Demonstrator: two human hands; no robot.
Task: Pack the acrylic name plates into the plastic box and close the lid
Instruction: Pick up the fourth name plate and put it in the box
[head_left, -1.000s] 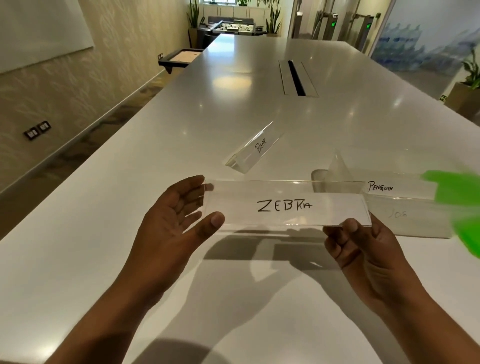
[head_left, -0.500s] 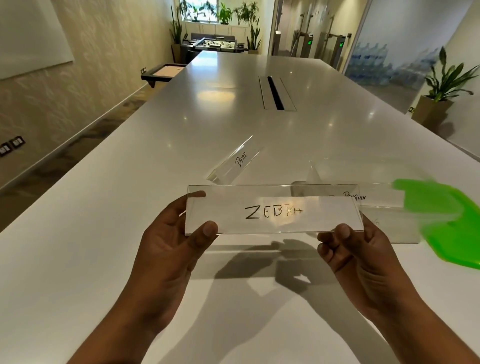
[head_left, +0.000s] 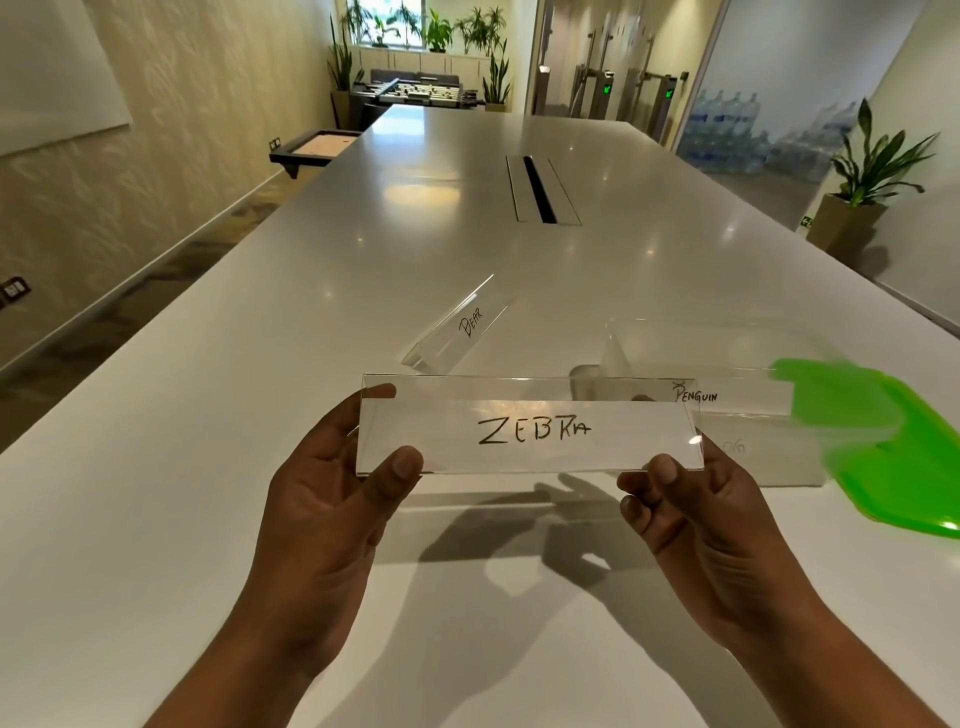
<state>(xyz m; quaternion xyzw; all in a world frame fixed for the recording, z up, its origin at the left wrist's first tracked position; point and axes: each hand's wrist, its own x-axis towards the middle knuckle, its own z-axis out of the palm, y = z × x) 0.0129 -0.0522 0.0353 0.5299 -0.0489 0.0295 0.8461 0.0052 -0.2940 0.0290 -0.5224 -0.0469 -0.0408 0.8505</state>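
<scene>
I hold a clear acrylic name plate marked ZEBRA (head_left: 530, 431) level above the white table. My left hand (head_left: 332, 499) pinches its left end, thumb in front and fingers behind. My right hand (head_left: 691, 514) pinches its lower right corner. Behind it to the right stands the clear plastic box (head_left: 727, 343), open, with a plate marked PENGUIN (head_left: 727, 397) inside and another plate with faint writing (head_left: 748, 452) below it. The green lid (head_left: 893, 452) lies to the right of the box. A plate marked BEAR (head_left: 462, 327) lies on the table further back.
The long white table (head_left: 208, 415) stretches far ahead, with a cable slot (head_left: 540, 189) in its middle. A potted plant (head_left: 862, 197) stands off the right edge. The left table edge drops to a carpeted floor.
The ZEBRA plate has come up a little and toward me in both hands, its face tilting toward the camera. My left thumb now presses on its front. The view has tilted up.
</scene>
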